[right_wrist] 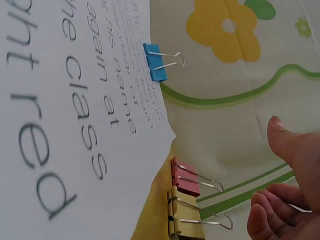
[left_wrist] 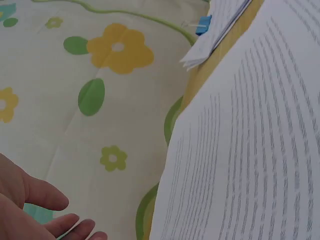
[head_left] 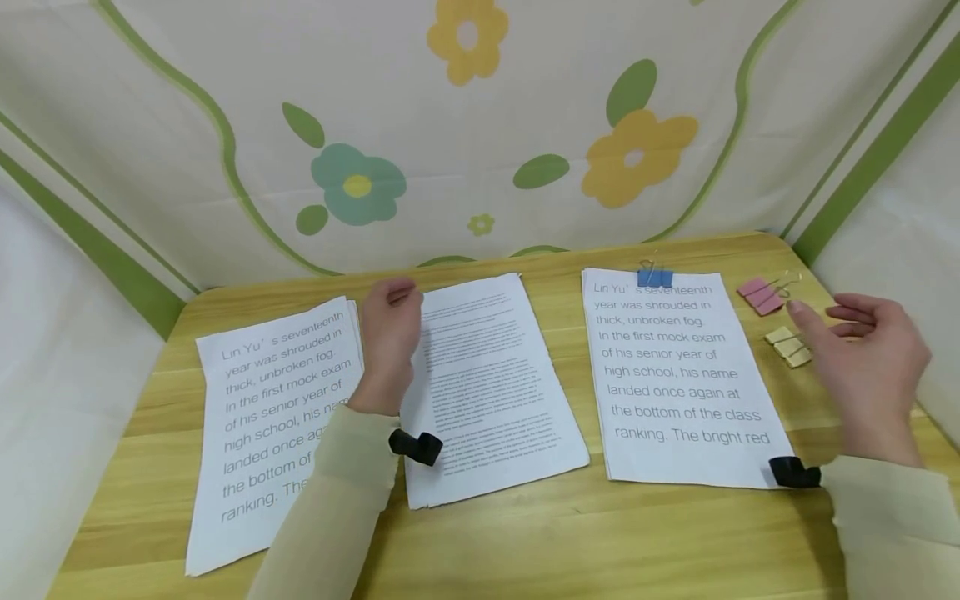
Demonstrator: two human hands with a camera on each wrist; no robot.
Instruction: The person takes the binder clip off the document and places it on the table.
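Three paper stacks lie on the wooden table (head_left: 525, 542). My left hand (head_left: 390, 337) rests with relaxed fingers where the left large-print stack (head_left: 262, 417) meets the middle small-print stack (head_left: 491, 383). In the left wrist view the left hand (left_wrist: 35, 212) shows at the bottom left, beside the small-print stack (left_wrist: 250, 150). A blue binder clip (head_left: 655, 277) grips the top edge of the right large-print stack (head_left: 675, 383). My right hand (head_left: 862, 346) hovers to the right of that stack, fingers loosely curled and holding nothing. It is close to the yellow binder clips (head_left: 789, 346) and the pink binder clip (head_left: 761, 294).
A flowered cloth backdrop (head_left: 480, 125) stands behind and to both sides of the table. In the right wrist view the pink clip (right_wrist: 185, 180) and a yellow clip (right_wrist: 185, 217) lie side by side by the paper's edge, below the blue clip (right_wrist: 156, 62).
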